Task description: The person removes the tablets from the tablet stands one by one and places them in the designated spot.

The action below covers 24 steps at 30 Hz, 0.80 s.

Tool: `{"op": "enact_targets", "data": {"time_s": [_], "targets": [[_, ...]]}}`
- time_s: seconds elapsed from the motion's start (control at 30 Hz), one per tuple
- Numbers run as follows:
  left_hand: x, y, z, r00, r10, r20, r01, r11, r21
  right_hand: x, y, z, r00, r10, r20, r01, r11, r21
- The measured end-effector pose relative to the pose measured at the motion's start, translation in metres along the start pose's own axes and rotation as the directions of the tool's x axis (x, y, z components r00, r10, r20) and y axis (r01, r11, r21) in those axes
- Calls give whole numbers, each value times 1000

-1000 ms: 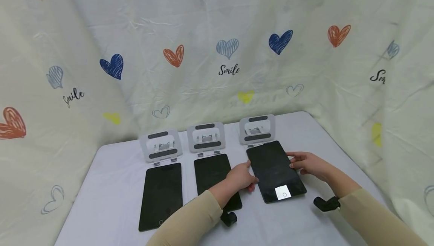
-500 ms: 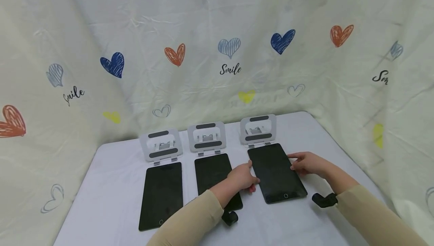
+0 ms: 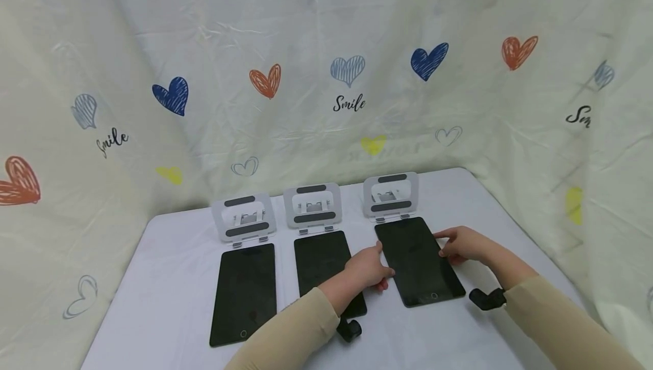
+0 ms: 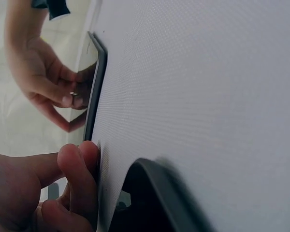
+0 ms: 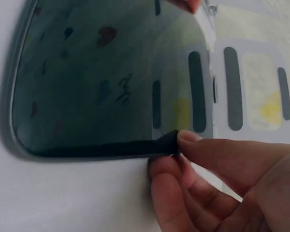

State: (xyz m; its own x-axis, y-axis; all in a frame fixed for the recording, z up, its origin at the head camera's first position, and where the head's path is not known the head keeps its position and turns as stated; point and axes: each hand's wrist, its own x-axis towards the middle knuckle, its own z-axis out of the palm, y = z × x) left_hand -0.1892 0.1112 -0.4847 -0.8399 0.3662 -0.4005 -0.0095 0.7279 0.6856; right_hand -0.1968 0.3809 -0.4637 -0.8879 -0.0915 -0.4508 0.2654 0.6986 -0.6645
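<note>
Both hands on the rightmost tablet

The left hand (image 3: 368, 268) and right hand (image 3: 461, 243) each pinch a long edge of the flat black glass-fronted tablet (image 3: 419, 260), which lies on the white surface (image 3: 168, 279) just before the grey folding stand (image 3: 391, 195), a two-sided hold that probably keeps it level.

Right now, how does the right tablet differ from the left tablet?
The right tablet has both hands on it: the left hand at its left edge, the right hand pinching its right edge. The left tablet lies untouched. The right tablet lies farther back, almost touching its stand; the left tablet lies nearer. Both are dark, screens up, on the table.
</note>
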Motion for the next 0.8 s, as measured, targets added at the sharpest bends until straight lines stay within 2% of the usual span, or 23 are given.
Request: {"op": "enact_targets", "data": {"time_s": [0.43,0.63,0.73,0.8], "targets": [[-1,-6,-1,1000,-8,-20,6,996,-91,12,9,-1,999,-44,30,44,999,0],[-2,-7,2,1000,-11,-20,8,986,-165,8,12,-1,998,-56,22,56,998,3],[-2,-9,3,999,4,-37,-12,978,-209,2,13,-3,998,-55,8,54,998,9],[-3,-11,1,998,36,-51,-47,971,-234,-2,13,-3,998,-60,-16,60,998,11]]}}
